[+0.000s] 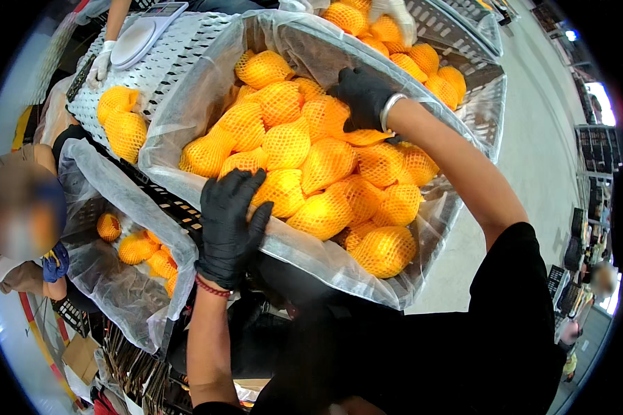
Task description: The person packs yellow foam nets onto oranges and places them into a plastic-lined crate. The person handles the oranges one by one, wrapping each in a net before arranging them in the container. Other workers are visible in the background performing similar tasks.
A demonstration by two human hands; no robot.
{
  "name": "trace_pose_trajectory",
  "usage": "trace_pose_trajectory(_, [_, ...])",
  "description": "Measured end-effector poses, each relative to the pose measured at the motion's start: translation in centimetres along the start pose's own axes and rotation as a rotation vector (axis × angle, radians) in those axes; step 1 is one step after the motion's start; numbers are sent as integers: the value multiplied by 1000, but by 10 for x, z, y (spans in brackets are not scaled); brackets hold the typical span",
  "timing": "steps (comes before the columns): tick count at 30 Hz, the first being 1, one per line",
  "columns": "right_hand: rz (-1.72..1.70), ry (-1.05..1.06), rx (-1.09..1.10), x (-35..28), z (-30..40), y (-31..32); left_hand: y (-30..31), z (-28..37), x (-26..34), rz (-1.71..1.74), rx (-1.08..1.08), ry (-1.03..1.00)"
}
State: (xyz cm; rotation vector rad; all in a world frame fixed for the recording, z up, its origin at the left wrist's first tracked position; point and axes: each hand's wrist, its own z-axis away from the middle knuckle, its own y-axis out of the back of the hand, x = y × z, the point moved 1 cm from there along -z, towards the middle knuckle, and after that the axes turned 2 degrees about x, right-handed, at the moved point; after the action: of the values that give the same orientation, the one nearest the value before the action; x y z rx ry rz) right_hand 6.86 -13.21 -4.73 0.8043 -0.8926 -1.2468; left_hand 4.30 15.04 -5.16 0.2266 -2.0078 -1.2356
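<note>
A crate with a translucent white liner (pixel 197 88) is in front of me, heaped with orange fruit in yellow foam-net sleeves (pixel 286 145). My left hand (pixel 231 228), black-gloved, lies over the crate's near-left rim. Its fingers and thumb are spread, the tips at a netted fruit (pixel 278 192), and nothing is held. At the far right part of the heap, my right hand (pixel 366 98), also in a black glove, curls down against a netted fruit (pixel 326 118). Its fingertips are partly hidden, so a firm grip cannot be made out.
A white digital scale (pixel 135 41) stands on a white perforated surface (pixel 171 62), near two netted fruits (pixel 124 124). Another person's gloved hand (pixel 101 65) is beside it. A lined crate (pixel 104 290) sits left; a person's gloved hand (pixel 394 18) touches fruit in a far crate (pixel 477 98).
</note>
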Motion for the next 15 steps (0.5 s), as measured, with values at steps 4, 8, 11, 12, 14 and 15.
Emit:
trace_pose_trajectory(4, [-663, 45, -29, 26, 25, -45, -10, -2, 12, -140, -111, -32])
trace_pose_trajectory(8, [-1022, 227, -27, 47, 55, -48, -8, -1, 6, -158, -151, -19])
trace_pose_trajectory(11, [-925, 375, -285, 54, 89, -64, -11, -2, 6, -183, -160, -22])
trace_pose_trajectory(12, [-797, 368, -403, 50, 98, -73, -11, -1, 5, -190, -158, -19])
trace_pose_trajectory(14, [-702, 427, -475, 43, 105, -103, -12, 1, 4, -204, -155, -12])
trace_pose_trajectory(15, [-867, 435, -466, 45, 107, -106, -11, 1, 6, -204, -155, -6])
